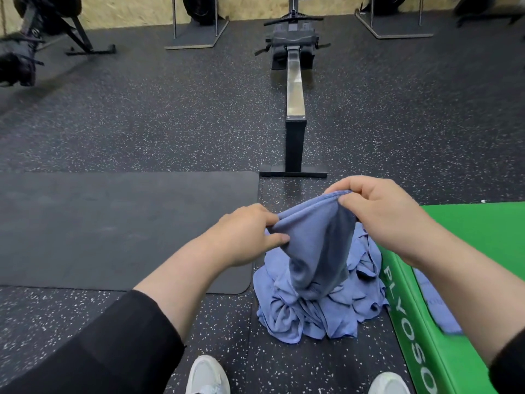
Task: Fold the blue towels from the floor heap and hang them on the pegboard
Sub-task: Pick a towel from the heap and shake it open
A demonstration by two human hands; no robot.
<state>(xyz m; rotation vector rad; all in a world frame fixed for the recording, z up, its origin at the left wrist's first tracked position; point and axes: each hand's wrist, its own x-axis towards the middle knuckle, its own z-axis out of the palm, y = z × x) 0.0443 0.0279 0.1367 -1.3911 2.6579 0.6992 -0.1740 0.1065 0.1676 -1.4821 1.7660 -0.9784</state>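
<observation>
From the head view, the left hand [244,231] and right hand [377,206] each pinch the top edge of one blue towel [315,245], held above the floor heap [318,317] of uncounted towels. One more towel [437,305] lies on the green box [477,251] at the near right. Two white shoes [207,376] show nearest, one dark mat [113,228] lies left, and one rowing machine [294,89] stands farther off.

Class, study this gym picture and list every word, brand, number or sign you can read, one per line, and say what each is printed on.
"PLYOSO", cut off by the picture's lower edge: pale capitals running down the side of the green box.
Rowing machine: no marking can be read on it.
Blue towel held up by both hands, and the towel heap: no text shows.
</observation>
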